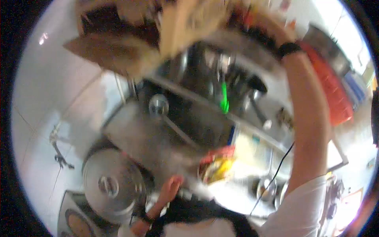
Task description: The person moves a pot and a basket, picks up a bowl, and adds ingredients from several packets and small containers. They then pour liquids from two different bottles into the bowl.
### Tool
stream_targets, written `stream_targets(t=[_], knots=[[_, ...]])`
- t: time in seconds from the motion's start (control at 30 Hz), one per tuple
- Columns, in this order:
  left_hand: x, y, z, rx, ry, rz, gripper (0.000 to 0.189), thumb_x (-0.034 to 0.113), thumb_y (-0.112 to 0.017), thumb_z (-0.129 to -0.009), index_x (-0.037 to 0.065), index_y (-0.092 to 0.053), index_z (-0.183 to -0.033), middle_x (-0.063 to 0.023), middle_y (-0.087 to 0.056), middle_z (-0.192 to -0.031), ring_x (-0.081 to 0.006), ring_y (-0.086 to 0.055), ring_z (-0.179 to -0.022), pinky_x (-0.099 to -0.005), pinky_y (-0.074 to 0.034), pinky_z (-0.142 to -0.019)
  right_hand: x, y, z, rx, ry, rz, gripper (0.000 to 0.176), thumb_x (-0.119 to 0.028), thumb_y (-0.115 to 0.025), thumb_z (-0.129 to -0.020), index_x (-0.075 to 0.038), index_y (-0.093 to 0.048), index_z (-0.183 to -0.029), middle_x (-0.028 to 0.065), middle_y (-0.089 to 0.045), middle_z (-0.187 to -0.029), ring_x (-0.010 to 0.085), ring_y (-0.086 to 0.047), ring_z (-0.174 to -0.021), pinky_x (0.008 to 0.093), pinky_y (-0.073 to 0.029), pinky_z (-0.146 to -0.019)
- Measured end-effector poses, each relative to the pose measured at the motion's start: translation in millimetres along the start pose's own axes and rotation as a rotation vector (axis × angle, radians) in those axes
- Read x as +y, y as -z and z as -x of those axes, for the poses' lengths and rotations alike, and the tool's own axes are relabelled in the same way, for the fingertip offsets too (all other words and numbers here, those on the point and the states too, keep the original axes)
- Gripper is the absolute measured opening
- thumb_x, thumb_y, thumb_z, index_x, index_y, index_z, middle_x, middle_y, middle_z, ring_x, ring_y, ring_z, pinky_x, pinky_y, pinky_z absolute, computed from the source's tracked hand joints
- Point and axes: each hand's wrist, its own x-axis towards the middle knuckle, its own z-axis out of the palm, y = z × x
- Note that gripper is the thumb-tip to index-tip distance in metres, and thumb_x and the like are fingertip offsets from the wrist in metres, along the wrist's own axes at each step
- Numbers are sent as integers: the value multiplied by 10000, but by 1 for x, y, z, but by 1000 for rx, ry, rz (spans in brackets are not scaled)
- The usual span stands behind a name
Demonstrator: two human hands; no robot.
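My right arm stretches up to the top of the view, and my right hand (258, 23) is smeared by motion among the items there. Beside it are a blurred cardboard box (173, 29) and something small and red. What the hand holds, if anything, I cannot tell. Low in front of my body is my left hand (171, 189), also blurred. To its right lies a yellow and red package (219, 168). A large round lidded pot (112, 183) stands to its left.
A metal shelf edge (185, 93) crosses the middle, with metal containers and a bright green utensil (224, 98) behind it. A long-handled ladle (158, 104) is in front. On the right are a red container (333, 93), a metal pot (325, 47) and a hanging black cable (279, 168).
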Motion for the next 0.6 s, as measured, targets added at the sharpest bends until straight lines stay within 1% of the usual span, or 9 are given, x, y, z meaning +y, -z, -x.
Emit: stream_targets(t=[0.07,0.17,0.23,0.27,0.3,0.37,0.4,0.5,0.6], knots=[[-13,-23,-18,-10,160,101,277,181,-516,-848,17,-478,-1068,-125,-569,-973,-191,-557,-876,-307,-440,-776,-40,41,35,177,46,-509,273,-179,-427,-846,-16,-539,-1034,86,-557,-982,194,-555,-867,271,-441,-773],[-52,-61,-26,-114,23,-19,430,282,-514,-844,13,-404,-1161,-131,-557,-989,-209,-555,-868,-304,-447,-749,-58,66,108,128,62,-813,294,-160,-399,-862,21,-519,-1061,103,-515,-1082,205,-536,-949,285,-432,-832],[-71,-90,-38,-264,189,-69,460,319,-506,-842,9,-394,-1163,-129,-555,-984,-207,-555,-843,-305,-454,-717,-43,55,175,-122,222,-757,195,-140,-483,-811,-41,-577,-950,67,-597,-823,175,-575,-725,238,-452,-655],[-75,-102,-44,-393,348,-118,492,355,-499,-839,4,-384,-1165,-128,-553,-980,-206,-555,-817,-305,-460,-685,-55,54,206,-176,-171,-1152,274,-250,-524,-771,-50,-569,-952,65,-584,-904,104,-536,-728,222,-417,-639],[-73,-110,-49,-403,341,-123,492,355,-499,-839,4,-384,-1165,-128,-553,-980,-206,-555,-817,-305,-460,-685,-64,57,244,-202,-307,-1249,193,-132,-546,-743,-21,-578,-897,73,-583,-915,105,-553,-749,199,-406,-621],[-69,-123,-57,-507,439,195,545,409,-493,-830,-16,-386,-1153,-138,-566,-946,-215,-573,-780,-299,-468,-631,-57,60,312,-553,-377,-1368,167,-26,-572,-768,-6,-563,-934,66,-601,-863,125,-586,-762,216,-472,-596],[-57,-127,-53,-370,518,273,529,414,-456,-848,-33,-402,-1126,-144,-587,-871,-212,-598,-731,-290,-481,-598,-55,58,345,-596,-520,-1489,153,-25,-556,-785,-4,-559,-937,64,-606,-848,122,-588,-762,219,-471,-603],[-70,-125,-51,-460,589,426,513,426,-383,-872,-31,-425,-1100,-138,-599,-811,-197,-609,-657,-286,-495,-582,-50,40,428,-661,-855,-1630,129,-22,-513,-822,-4,-540,-948,62,-616,-806,115,-590,-762,224,-467,-627],[-41,-113,-41,-350,534,392,453,382,-328,-890,-20,-505,-998,-132,-603,-771,-190,-602,-578,-295,-505,-547,-42,20,498,-625,-1053,-1635,127,-26,-485,-835,-4,-525,-953,70,-616,-812,125,-589,-754,237,-465,-634]])
